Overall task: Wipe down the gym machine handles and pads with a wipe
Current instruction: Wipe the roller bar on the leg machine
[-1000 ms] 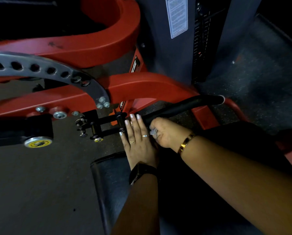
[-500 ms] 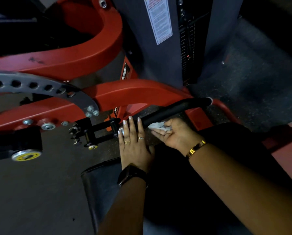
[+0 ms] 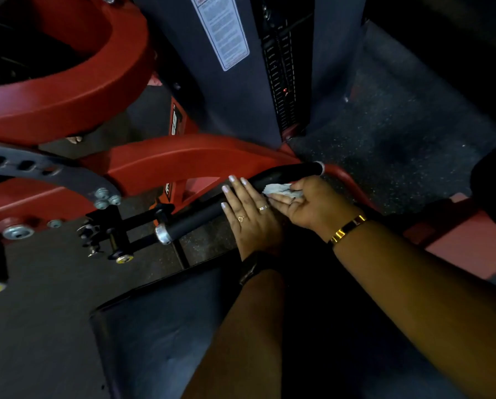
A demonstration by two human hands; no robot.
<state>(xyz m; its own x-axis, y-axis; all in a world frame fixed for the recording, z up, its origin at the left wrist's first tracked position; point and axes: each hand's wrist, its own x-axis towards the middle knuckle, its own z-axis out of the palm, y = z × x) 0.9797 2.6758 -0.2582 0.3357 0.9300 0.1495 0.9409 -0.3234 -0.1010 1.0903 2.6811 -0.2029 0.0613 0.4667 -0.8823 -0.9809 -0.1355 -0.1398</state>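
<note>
On the black handle, two hands and a wipe.
The left hand lies flat across the handle's middle, fingers straight and close together, holding nothing. Just beside it, nearer the handle's far capped end, the right hand pinches the crumpled pale wipe between thumb and curled fingers, pressing it against the grip. The handle slants from a silver collar at lower left up to the right, in front of the red frame. A dark pad sits below both forearms.
</note>
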